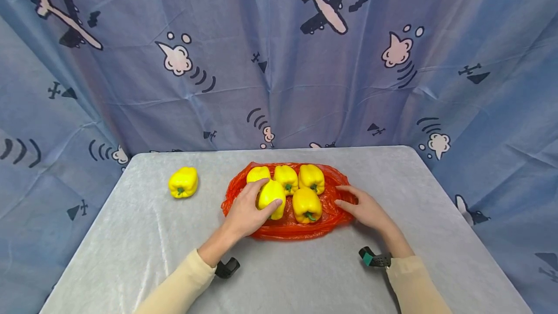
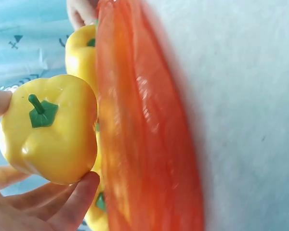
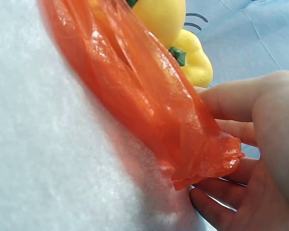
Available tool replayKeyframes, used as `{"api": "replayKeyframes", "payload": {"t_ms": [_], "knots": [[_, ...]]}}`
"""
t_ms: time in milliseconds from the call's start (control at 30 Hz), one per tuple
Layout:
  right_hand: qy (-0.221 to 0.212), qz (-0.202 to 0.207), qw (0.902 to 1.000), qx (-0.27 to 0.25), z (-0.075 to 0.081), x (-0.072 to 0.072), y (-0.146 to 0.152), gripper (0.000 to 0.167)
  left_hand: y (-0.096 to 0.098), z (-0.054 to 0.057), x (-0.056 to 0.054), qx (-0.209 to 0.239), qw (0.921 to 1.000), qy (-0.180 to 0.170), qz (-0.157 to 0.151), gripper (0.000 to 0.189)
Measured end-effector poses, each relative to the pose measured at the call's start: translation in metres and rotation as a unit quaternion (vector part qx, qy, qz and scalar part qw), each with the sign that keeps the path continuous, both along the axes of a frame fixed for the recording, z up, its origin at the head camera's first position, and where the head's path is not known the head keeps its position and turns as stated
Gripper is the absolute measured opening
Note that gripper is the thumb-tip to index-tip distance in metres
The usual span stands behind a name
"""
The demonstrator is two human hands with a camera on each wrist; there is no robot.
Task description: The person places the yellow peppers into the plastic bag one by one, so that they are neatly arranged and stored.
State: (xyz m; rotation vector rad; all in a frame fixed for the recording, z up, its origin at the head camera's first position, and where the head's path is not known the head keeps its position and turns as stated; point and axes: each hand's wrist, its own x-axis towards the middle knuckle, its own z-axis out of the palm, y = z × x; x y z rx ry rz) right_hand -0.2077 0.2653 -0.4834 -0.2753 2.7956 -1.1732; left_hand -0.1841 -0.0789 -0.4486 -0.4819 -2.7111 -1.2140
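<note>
My left hand grips a yellow bell pepper between thumb and fingers, over the left part of a spread-out red plastic bag. The pepper's green stem faces the left wrist camera. Several more yellow bell peppers sit inside the bag, some of them partly hidden behind the held one. At the bag's right end is my right hand, thumb and fingers apart and pinching nothing. In the right wrist view its fingers lie close around the crumpled bag end.
One yellow bell pepper stands alone on the white-covered table, left of the bag. A blue curtain printed with planes hangs behind the table's far edge. Each wrist wears a dark camera mount.
</note>
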Motion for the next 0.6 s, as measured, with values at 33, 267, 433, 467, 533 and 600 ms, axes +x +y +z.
{"api": "replayKeyframes", "payload": {"t_ms": [33, 267, 433, 467, 533, 600], "knots": [[0.002, 0.001, 1.0, 0.0, 0.0, 0.0, 0.0, 0.056, 0.001, -0.002, 0.001, 0.001, 1.0, -0.003, -0.003, 0.069], [0.005, 0.004, 1.0, 0.004, 0.002, -0.001, 0.0, 0.055, 0.008, -0.012, 0.003, -0.001, 0.9994, -0.033, -0.011, 0.07], [0.003, 0.002, 1.0, 0.005, 0.001, -0.001, 0.0, 0.055, 0.012, -0.017, 0.002, -0.005, 0.9988, -0.047, -0.009, 0.072], [0.003, 0.002, 1.0, 0.005, 0.001, -0.001, 0.0, 0.055, 0.013, -0.018, 0.002, -0.006, 0.9987, -0.05, -0.009, 0.073], [0.005, 0.002, 1.0, 0.006, 0.001, -0.001, 0.0, 0.055, 0.014, -0.02, 0.002, -0.008, 0.9985, -0.053, -0.007, 0.074], [0.005, 0.002, 1.0, 0.005, 0.001, -0.001, 0.0, 0.055, 0.015, -0.022, 0.001, -0.008, 0.9983, -0.057, -0.006, 0.074]]}}
